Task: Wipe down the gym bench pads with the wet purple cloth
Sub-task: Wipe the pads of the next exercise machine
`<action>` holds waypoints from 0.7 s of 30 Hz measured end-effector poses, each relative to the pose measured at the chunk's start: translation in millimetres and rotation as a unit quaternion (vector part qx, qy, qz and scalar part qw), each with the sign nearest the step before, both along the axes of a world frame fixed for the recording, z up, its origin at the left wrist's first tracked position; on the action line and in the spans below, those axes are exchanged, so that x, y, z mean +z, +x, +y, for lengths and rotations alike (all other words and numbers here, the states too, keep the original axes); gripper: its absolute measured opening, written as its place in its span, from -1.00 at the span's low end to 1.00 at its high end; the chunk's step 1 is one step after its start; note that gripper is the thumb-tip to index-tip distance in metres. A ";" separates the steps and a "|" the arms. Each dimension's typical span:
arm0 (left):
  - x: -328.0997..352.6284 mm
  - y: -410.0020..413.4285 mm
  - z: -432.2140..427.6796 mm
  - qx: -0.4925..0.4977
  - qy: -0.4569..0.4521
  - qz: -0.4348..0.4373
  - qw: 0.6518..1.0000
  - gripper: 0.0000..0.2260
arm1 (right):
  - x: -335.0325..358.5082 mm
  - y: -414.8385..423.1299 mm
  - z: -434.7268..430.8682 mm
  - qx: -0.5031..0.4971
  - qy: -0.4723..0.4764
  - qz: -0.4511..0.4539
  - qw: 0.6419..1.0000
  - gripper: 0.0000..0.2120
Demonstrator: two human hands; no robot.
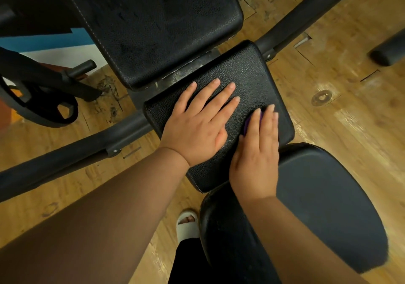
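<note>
A black leather seat pad [247,73] lies in the middle of the view. My left hand [201,121] rests flat on it with fingers spread and straight. My right hand [257,152] presses down on the pad's right side with straight fingers. The purple cloth [247,124] is almost wholly hidden under that hand; only a purple sliver shows by the fingers. A larger black back pad [157,20] stands above the seat pad. A rounded dark pad [324,207] sits at the lower right, close to me.
Black frame tubes [76,152] run diagonally across a worn wooden floor [339,112]. A weight plate and handle [43,108] lie at the left. A roller end [388,51] shows at the right edge. My foot in a white sandal [187,224] is below.
</note>
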State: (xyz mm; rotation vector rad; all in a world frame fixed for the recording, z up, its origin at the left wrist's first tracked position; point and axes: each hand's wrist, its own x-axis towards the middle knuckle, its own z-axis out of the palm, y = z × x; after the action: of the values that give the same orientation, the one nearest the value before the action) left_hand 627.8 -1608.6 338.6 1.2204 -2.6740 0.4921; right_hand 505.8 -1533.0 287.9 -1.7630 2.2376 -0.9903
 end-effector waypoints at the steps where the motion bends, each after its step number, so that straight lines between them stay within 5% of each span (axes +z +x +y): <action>1: 0.4 0.1 0.0 0.000 0.003 -0.002 1.000 -0.56 | 0.5 -6.2 -1.4 0.009 0.004 0.011 1.000 -0.52; 8: 1.3 2.6 -0.3 -0.009 0.024 0.004 1.000 -0.56 | 11.5 -7.3 -23.7 -0.089 0.010 -0.020 0.996 -0.48; 14: 1.3 5.3 -1.3 -0.022 0.040 0.001 0.999 -0.54 | 2.3 -6.4 -9.5 -0.013 -0.027 0.012 0.999 -0.53; 18: 2.2 6.9 -3.2 -0.032 0.052 -0.004 0.998 -0.53 | 11.2 -2.0 -25.7 -0.143 -0.006 -0.049 0.989 -0.51; 21: 7.4 6.9 -3.2 -0.035 0.073 -0.039 0.996 -0.47 | 9.7 22.5 -14.8 -0.148 -0.005 -0.054 0.987 -0.51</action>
State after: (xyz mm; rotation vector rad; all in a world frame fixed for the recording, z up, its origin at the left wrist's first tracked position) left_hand 634.7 -1611.8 346.0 1.1604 -2.8516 0.3475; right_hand 528.4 -1547.8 297.6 -1.3666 2.4751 -1.1191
